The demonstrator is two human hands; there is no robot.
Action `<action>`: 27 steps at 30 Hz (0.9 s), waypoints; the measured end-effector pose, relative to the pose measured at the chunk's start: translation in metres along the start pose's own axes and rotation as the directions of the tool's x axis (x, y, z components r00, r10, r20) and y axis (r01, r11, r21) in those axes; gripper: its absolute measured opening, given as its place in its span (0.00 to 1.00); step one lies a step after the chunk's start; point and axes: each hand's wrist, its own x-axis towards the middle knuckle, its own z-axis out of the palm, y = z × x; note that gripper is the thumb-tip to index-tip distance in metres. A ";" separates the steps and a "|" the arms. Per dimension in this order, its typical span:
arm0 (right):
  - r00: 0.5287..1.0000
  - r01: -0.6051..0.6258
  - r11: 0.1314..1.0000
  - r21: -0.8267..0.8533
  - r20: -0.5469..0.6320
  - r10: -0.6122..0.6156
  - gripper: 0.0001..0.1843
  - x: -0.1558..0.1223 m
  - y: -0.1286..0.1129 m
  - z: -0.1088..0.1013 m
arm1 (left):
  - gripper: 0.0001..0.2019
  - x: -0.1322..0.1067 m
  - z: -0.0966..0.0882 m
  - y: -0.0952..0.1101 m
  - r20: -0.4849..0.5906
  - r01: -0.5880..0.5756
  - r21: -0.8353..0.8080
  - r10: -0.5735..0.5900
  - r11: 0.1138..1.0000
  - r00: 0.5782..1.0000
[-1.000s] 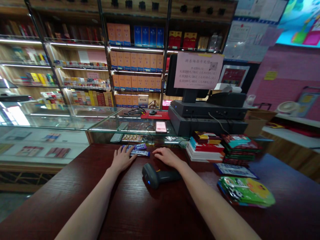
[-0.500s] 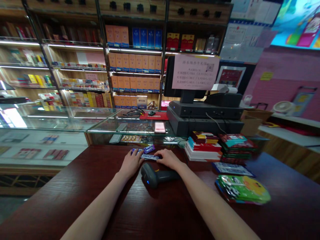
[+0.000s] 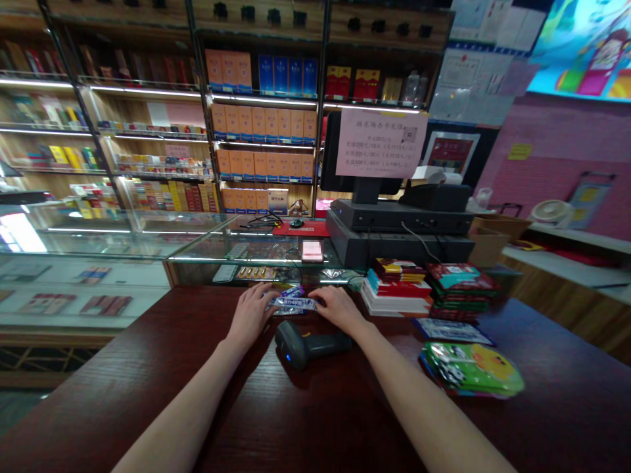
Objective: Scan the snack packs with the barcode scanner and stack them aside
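You are holding one slim blue-and-white packet (image 3: pixel 296 303) across the gap between your two hands, over the far part of the dark wooden table (image 3: pixel 123 368). Your left hand (image 3: pixel 250 314) has its end between thumb and curved fingers; your right hand (image 3: pixel 339 307) pinches the other end. Both grips look light, not clenched. A purple packet (image 3: pixel 294 290) lies just behind the held one, and another wrapper edge shows under it; whether the held packet touches them, I cannot tell.

The step in hand, as I judge it, is handling and lining up these small packets with both hands. The next move calls for equal, gentle pressure at both ends, so that the thin wrapper does not bend, and for care not to drag the packets near it. If you bring it toward yourself, you should mind the barcode scanner (image 3: pixel 296 348), which lies on the table just in front of the packets, its handle beside your right wrist.
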 end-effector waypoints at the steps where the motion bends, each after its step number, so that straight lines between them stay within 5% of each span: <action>1: 1.000 0.009 1.000 0.008 -0.019 -0.009 0.16 -0.001 0.000 -0.002 | 0.13 0.000 -0.003 0.003 -0.012 -0.004 -0.001 0.004 1.000 1.000; 10: 0.983 0.083 0.996 0.033 -0.168 -0.076 0.20 -0.016 0.000 -0.016 | 0.14 0.000 -0.015 0.015 -0.161 -0.037 -0.039 0.030 0.999 0.986; 17: 0.890 0.180 0.983 -0.019 -0.423 -0.171 0.18 -0.037 0.001 -0.024 | 0.14 -0.001 -0.014 0.023 -0.354 -0.094 -0.126 0.044 0.988 0.934; 27: 0.836 0.208 0.977 0.039 -0.526 -0.157 0.18 -0.057 0.005 -0.029 | 0.20 -0.003 -0.014 0.032 -0.413 -0.175 -0.283 0.045 0.943 0.910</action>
